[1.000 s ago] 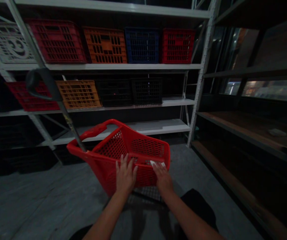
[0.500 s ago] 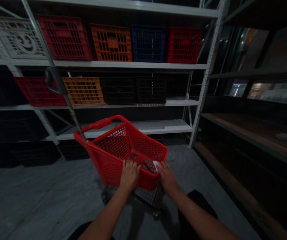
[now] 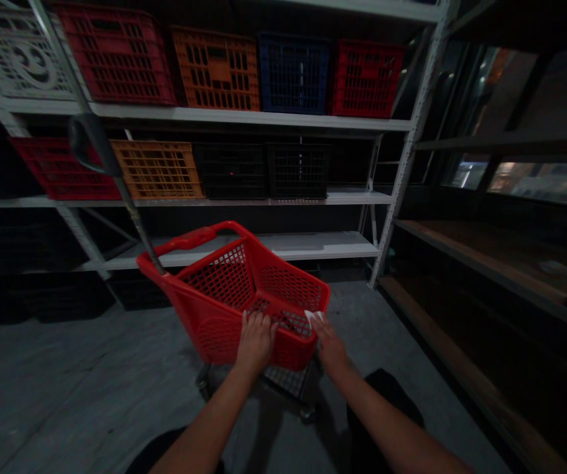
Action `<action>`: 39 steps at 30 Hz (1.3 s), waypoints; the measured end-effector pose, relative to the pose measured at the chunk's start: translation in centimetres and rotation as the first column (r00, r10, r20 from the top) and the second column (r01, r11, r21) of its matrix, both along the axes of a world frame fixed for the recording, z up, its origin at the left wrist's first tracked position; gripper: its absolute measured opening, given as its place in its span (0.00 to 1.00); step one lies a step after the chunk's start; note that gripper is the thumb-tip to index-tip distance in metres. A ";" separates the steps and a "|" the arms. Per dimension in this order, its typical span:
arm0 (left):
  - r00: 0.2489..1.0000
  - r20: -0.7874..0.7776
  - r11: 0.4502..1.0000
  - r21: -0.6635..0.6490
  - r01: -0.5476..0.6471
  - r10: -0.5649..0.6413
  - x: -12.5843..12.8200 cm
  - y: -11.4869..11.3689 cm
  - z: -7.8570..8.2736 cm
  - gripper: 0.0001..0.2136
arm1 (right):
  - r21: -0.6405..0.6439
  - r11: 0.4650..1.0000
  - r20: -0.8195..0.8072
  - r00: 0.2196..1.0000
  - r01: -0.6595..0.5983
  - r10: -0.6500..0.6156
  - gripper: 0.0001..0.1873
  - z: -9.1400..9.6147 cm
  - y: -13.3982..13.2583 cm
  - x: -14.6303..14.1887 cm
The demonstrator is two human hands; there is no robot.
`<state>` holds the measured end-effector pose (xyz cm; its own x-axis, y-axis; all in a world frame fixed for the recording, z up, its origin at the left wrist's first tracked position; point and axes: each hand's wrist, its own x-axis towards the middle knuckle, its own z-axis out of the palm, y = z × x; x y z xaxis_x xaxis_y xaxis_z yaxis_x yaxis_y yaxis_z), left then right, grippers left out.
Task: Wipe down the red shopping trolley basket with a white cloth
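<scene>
the white crate (image 3: 16, 62) runs off the left edge; a white bit (image 3: 312, 318) at the right hand (image 3: 330, 347) is unclear.

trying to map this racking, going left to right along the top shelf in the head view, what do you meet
white patterned plastic crate, red plastic crate, orange plastic crate, dark blue plastic crate, second red plastic crate, white steel upright

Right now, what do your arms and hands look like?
The left arm and right arm are bare, with no sleeves, gloves, watches or cables. The left hand and right hand are bare too, with a small white bit at the right fingers. Dark clothes show below.
</scene>
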<state>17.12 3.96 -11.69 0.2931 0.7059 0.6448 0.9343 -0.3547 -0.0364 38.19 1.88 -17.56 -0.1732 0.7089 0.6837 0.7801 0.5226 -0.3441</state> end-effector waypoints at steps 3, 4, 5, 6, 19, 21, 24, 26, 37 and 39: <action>1.000 0.001 1.000 -0.005 -0.003 0.003 -0.4 -0.1 -0.1 0.13 | -0.005 0.996 0.015 0.996 -0.089 0.089 0.32 -0.8 -2.5 -1.9; 1.000 0.005 1.000 -0.011 0.007 -0.007 -0.6 -0.2 -0.1 0.13 | 0.002 0.994 0.024 0.994 -0.109 0.109 0.33 -1.0 -2.8 -2.1; 1.000 0.011 1.000 -0.016 0.020 -0.019 -0.9 -0.2 -0.1 0.13 | 0.012 0.993 0.031 0.993 -0.118 0.118 0.33 -1.1 -2.8 -2.0; 0.999 0.015 0.999 -0.019 0.032 -0.032 -1.1 -0.3 0.0 0.12 | 0.022 0.993 0.033 0.993 -0.112 0.112 0.34 -1.1 -2.3 -1.6; 0.997 0.078 0.999 -0.043 0.006 -0.002 -1.7 -0.8 -0.4 0.15 | -0.031 0.992 0.007 0.993 -0.120 0.120 0.34 -0.2 -4.7 -4.5; 0.992 0.128 0.998 -0.066 0.017 -0.009 -1.8 -1.0 -0.3 0.16 | -0.010 0.988 0.039 0.987 -0.155 0.155 0.35 -0.2 -5.4 -4.5; 0.985 0.174 0.996 -0.083 0.028 -0.013 -2.0 -1.1 -0.3 0.15 | 0.086 0.976 0.113 0.976 -0.198 0.188 0.34 -0.7 -4.0 -2.5; 0.984 0.175 0.995 -0.095 0.038 -0.021 -2.2 -1.2 -0.3 0.14 | 0.114 0.978 0.139 0.978 -0.173 0.157 0.34 -1.1 -1.9 -0.6; 0.989 0.144 0.993 -0.109 0.041 -0.025 -3.0 -1.5 -0.7 0.15 | -0.045 0.999 0.027 0.999 0.022 -0.021 0.26 0.5 7.6 3.8; 0.990 0.139 0.994 -0.102 0.042 -0.028 -3.5 -1.4 -1.0 0.15 | -0.038 0.999 0.016 1.000 -0.026 0.027 0.27 0.2 6.3 3.2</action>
<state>13.58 2.53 -12.66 0.2327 0.7623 0.6040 0.9148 -0.3824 0.1302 41.38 8.22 -17.31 -0.2037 0.7293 0.6531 0.7718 0.5301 -0.3512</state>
